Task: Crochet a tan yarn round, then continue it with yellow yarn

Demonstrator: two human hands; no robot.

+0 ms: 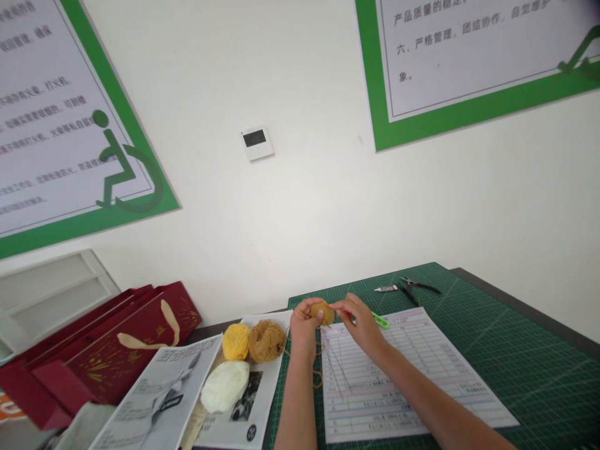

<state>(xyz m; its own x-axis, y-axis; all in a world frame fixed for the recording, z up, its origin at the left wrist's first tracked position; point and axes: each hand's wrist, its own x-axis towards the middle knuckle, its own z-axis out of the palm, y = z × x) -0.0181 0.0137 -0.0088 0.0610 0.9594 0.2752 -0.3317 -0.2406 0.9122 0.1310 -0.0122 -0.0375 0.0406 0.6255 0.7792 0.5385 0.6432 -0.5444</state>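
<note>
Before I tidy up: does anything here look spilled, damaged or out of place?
Nothing stands out. The left hand holds a small mustard-brown crochet piece, the right hand a green-handled crochet hook, above the green cutting mat; the yellow yarn ball, brown yarn ball and cream yarn ball sit on printed paper sheets.

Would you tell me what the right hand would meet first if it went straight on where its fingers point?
Likely the mustard crochet piece in the left hand, which it is almost touching; the right hand holds a green-handled hook.
</note>
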